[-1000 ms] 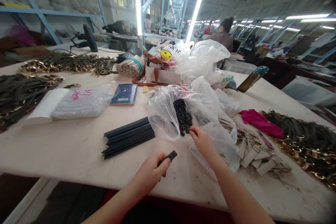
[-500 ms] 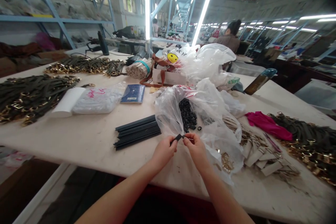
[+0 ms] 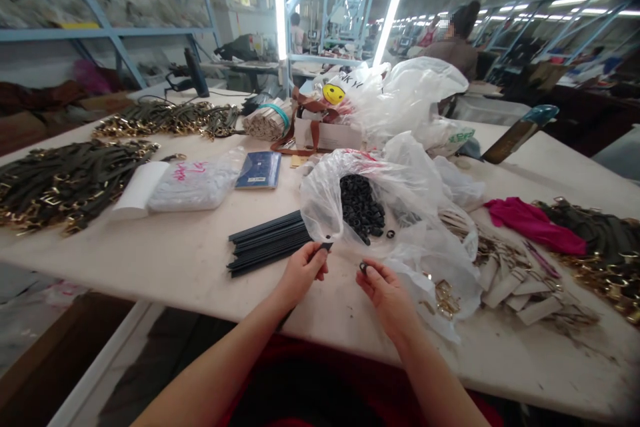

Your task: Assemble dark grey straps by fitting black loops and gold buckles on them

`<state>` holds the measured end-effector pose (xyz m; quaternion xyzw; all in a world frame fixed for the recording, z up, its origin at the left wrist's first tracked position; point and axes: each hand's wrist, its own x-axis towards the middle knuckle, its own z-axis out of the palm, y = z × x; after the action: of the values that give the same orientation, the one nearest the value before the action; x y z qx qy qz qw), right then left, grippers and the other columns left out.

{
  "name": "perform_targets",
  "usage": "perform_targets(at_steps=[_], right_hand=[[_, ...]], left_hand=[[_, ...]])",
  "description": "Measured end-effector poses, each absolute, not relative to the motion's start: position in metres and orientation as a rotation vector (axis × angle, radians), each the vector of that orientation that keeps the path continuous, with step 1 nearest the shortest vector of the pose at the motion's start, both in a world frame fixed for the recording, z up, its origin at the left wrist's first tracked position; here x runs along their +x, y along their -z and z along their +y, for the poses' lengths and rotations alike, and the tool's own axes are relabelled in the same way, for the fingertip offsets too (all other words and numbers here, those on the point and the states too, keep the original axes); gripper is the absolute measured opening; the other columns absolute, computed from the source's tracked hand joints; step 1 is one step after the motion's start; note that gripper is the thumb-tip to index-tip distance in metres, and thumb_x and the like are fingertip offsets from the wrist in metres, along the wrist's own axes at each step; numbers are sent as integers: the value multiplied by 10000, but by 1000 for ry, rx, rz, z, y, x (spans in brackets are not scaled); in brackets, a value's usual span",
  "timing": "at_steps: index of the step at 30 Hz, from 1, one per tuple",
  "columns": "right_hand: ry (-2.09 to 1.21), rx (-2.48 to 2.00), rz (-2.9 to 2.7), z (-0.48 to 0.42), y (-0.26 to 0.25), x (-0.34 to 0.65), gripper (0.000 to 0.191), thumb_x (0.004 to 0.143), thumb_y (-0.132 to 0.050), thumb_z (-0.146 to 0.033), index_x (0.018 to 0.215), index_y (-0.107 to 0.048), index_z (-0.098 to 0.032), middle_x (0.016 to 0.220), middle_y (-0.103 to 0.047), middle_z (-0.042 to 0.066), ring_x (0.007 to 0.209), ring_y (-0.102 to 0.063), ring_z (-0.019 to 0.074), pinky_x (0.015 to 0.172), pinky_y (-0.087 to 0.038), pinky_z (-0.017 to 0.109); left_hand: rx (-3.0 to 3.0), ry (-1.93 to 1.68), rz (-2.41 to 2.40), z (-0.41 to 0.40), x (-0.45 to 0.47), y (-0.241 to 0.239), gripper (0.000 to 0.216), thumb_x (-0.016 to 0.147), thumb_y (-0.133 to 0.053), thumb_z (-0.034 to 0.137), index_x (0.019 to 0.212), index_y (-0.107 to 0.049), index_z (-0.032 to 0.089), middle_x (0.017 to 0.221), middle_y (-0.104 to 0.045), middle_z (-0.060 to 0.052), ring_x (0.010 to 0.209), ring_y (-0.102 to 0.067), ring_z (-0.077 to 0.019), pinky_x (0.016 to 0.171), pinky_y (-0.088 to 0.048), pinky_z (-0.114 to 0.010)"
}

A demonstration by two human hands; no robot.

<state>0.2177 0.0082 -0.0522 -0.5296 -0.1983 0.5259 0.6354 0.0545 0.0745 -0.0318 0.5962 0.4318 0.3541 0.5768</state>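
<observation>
My left hand (image 3: 304, 273) is closed on a dark strap (image 3: 326, 246), whose end sticks up past the thumb. Between the thumb and fingers of my right hand (image 3: 389, 292) is a small black loop (image 3: 363, 269), apart from the strap. Just behind both hands, a clear plastic bag (image 3: 320, 197) lies with its mouth showing a heap of black loops (image 3: 361, 210). One single loop (image 3: 391, 234) rests outside the heap, to its right. Left of the bag, a stack of dark straps (image 3: 270, 240) lies on the table (image 3: 200, 260).
Strap bundles with gold buckles (image 3: 65, 180) cover the table's left, near a wrapped white packet (image 3: 193, 187) and a blue booklet (image 3: 258, 169). To the right are gold rings (image 3: 447, 299), beige straps (image 3: 515, 287) and a pink cloth (image 3: 535, 223). A person (image 3: 453, 47) sits beyond.
My hands have moved apart: the left went up and left with the strap, the right went right with the black loop. The view has shifted slightly.
</observation>
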Motion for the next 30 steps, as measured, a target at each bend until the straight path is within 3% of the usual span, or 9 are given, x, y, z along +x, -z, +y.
perform_targets(at_steps=[5, 9, 13, 19, 24, 30], right_hand=[[-1340, -1091, -267, 5, 43, 210, 249, 572, -786, -256, 780, -670, -186, 761, -674, -5, 682, -630, 104, 692, -547, 211], [-1423, -1049, -162, 5, 39, 202, 242, 542, -803, -202, 742, -671, -169, 753, -688, -2, 699, -641, 105, 695, -548, 196], [-1490, -1018, -107, 3, 37, 196, 225, 544, -799, -181, 726, -667, -171, 755, -691, -2, 702, -641, 107, 690, -546, 204], [-1439, -1028, -171, -6, 29, 193, 178, 602, -766, -234, 741, -660, -203, 756, -666, -17, 669, -617, 102, 687, -521, 230], [-1317, -1070, -343, -11, 35, 183, 190, 608, -762, -280, 737, -645, -205, 779, -652, -11, 764, -603, 134, 794, -478, 289], [-1223, -1320, -625, -21, 48, 190, 303, 664, -712, -365, 922, -650, -220, 797, -649, -4, 702, -566, 137, 706, -456, 285]], left_hand=[[1334, -802, 1092, 60, 14, 23, 249, 818, -430, 414, 827, -481, 171, 588, -502, 48, 482, -467, -82, 494, -390, -193], [1575, -390, 1166, 52, 3, 20, 220, 802, -410, 363, 713, -495, 180, 531, -496, 44, 450, -460, -105, 455, -344, -209], [1746, -395, 1155, 58, 25, 17, 183, 787, -430, 294, 673, -518, 182, 601, -534, 17, 587, -502, -138, 545, -341, -230], [1768, -422, 1033, 48, 48, 9, 252, 838, -390, 364, 731, -529, 184, 601, -540, 26, 555, -532, -125, 531, -364, -208], [1902, -478, 1118, 35, 51, 9, 228, 835, -401, 299, 717, -559, 184, 642, -581, 4, 615, -531, -135, 554, -346, -209], [1865, -270, 1067, 35, 46, 3, 267, 835, -384, 324, 713, -575, 183, 558, -541, 35, 517, -487, -111, 483, -301, -200]])
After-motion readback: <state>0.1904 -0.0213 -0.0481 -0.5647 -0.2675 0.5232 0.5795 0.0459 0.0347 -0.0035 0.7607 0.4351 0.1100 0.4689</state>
